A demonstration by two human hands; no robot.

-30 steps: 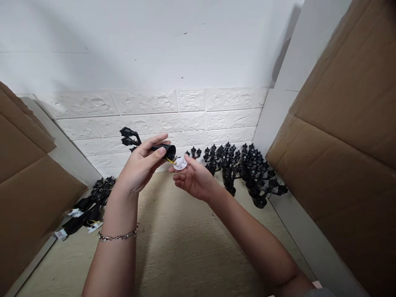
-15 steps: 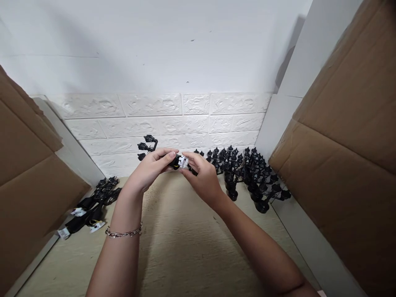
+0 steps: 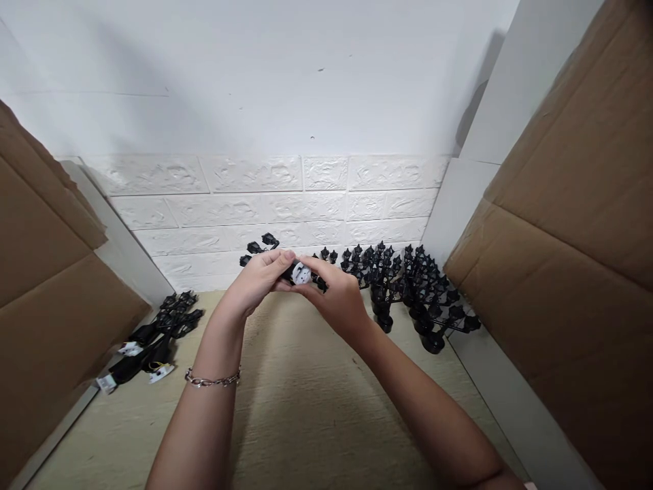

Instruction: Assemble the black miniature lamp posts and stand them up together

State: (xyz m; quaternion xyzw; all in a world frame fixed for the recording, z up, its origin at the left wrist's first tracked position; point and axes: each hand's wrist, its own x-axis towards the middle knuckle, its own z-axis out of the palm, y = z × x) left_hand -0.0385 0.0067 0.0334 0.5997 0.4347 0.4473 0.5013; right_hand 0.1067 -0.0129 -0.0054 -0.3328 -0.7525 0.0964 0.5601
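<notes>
My left hand is closed around the black post of a miniature street lamp, whose small lantern heads stick out beyond the hand toward the wall. At the post's near end sits a round white base piece, its face turned toward me. The thumb and fingers of my right hand pinch around this white piece at its edges. The post is mostly hidden by my left fingers. Just behind my right hand stand several finished-looking black lamps.
At the left lie several black lamps on their sides, white pieces and yellow wires at their ends. Cardboard sheets flank both sides. A white brick-pattern wall closes off the back of the wooden tabletop.
Both hands stay on the lamp. My left hand and the lantern heads have shifted right, and the white piece has turned to show more of its face.
</notes>
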